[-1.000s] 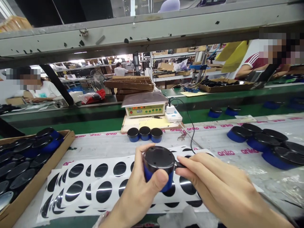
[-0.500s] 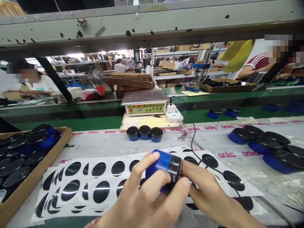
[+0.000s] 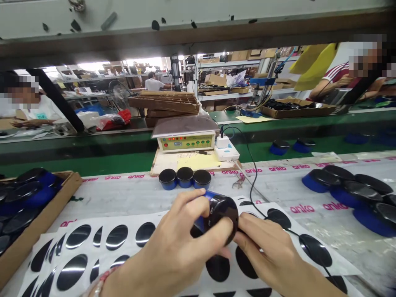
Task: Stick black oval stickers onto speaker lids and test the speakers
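My left hand [image 3: 185,231] is wrapped round a short blue-and-black round device [image 3: 221,208], its thumb across the glossy black end face. Small white lettering shows on the device's black rim. At the right side of that rim, my right hand [image 3: 269,243] has its fingers pinched together; what they hold is hidden. Beneath both hands lie white sheets [image 3: 99,243] of round black stickers. A thin black cable [image 3: 255,177] runs from a white adapter down over the sheets, passing close to my right hand.
Three similar devices [image 3: 185,177] stand before a control box [image 3: 185,140] with lit indicators. A cardboard tray [image 3: 66,187] of devices is at left, more devices [image 3: 355,192] at right. A metal beam [image 3: 198,37] crosses overhead. Co-workers sit beyond the green belt [image 3: 108,153].
The device has turned so its black end face shows more toward me. My left thumb has moved onto that face. The view has shifted slightly.
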Action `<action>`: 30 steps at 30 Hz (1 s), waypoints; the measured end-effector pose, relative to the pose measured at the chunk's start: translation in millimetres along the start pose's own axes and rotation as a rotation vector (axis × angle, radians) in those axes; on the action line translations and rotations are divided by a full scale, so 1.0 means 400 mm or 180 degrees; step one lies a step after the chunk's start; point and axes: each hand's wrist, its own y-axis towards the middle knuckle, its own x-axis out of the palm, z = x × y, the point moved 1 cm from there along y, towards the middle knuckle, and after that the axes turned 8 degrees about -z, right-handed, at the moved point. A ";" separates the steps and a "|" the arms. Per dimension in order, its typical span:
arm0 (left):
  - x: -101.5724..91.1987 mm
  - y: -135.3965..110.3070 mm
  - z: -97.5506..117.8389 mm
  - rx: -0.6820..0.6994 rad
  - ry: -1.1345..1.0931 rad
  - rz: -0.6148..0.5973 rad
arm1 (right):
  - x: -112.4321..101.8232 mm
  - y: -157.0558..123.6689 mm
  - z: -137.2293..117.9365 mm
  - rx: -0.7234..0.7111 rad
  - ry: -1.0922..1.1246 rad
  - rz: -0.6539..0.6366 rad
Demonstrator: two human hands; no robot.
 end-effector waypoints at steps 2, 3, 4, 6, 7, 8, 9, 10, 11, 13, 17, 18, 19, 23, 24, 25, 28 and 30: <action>0.020 0.011 -0.033 -0.0271 -0.0100 -0.0394 | -0.004 0.009 0.012 0.0006 -0.0169 -0.0130; 0.030 0.019 -0.052 -0.0360 -0.0104 -0.0622 | -0.009 0.011 0.018 -0.0019 -0.0251 -0.0212; 0.040 0.028 -0.073 -0.0405 -0.0096 -0.0780 | -0.016 0.012 0.027 -0.0028 -0.0336 -0.0289; 0.058 0.052 -0.120 -0.0544 -0.0037 -0.0710 | -0.042 0.010 0.058 0.0145 -0.0542 -0.0474; 0.069 0.067 -0.142 -0.0695 -0.0020 -0.0552 | -0.063 0.007 0.083 0.0532 -0.0727 -0.0617; 0.083 0.083 -0.161 -0.0877 -0.0068 -0.0385 | -0.089 0.004 0.115 0.1127 -0.0988 -0.0754; 0.102 0.099 -0.174 -0.1029 -0.0190 -0.0296 | -0.120 -0.002 0.153 0.1845 -0.1298 -0.0868; 0.128 0.116 -0.180 -0.1119 -0.0377 -0.0354 | -0.153 -0.012 0.195 0.2640 -0.1643 -0.0930; 0.159 0.131 -0.180 -0.1137 -0.0583 -0.0545 | -0.187 -0.023 0.238 0.3285 -0.1955 -0.0857; 0.231 0.156 -0.169 -0.1026 -0.0874 -0.1032 | -0.243 -0.052 0.322 0.4058 -0.2430 -0.0529; 0.357 0.177 -0.170 -0.1150 -0.0854 -0.1366 | -0.282 -0.112 0.448 0.4681 -0.2870 -0.0105; 0.371 0.177 -0.177 -0.1240 -0.0851 -0.1361 | -0.283 -0.123 0.467 0.4720 -0.2864 -0.0087; 0.375 0.174 -0.184 -0.1329 -0.0866 -0.1349 | -0.285 -0.129 0.479 0.4730 -0.2824 -0.0081; 0.288 0.138 -0.155 -0.1441 -0.1101 -0.1240 | -0.319 -0.123 0.446 0.4537 -0.2374 -0.0038; 0.248 0.124 -0.128 -0.1453 -0.1232 -0.1225 | -0.327 -0.115 0.414 0.4418 -0.2192 -0.0037; 0.207 0.108 -0.094 -0.1524 -0.1495 -0.1228 | -0.329 -0.106 0.373 0.4275 -0.2005 -0.0050; 0.104 0.061 0.024 -0.2147 -0.3231 -0.1026 | -0.289 -0.077 0.206 0.3366 -0.1118 -0.0130; 0.068 0.037 0.090 -0.2354 -0.4473 -0.0556 | -0.232 -0.056 0.083 0.2150 -0.0069 -0.0242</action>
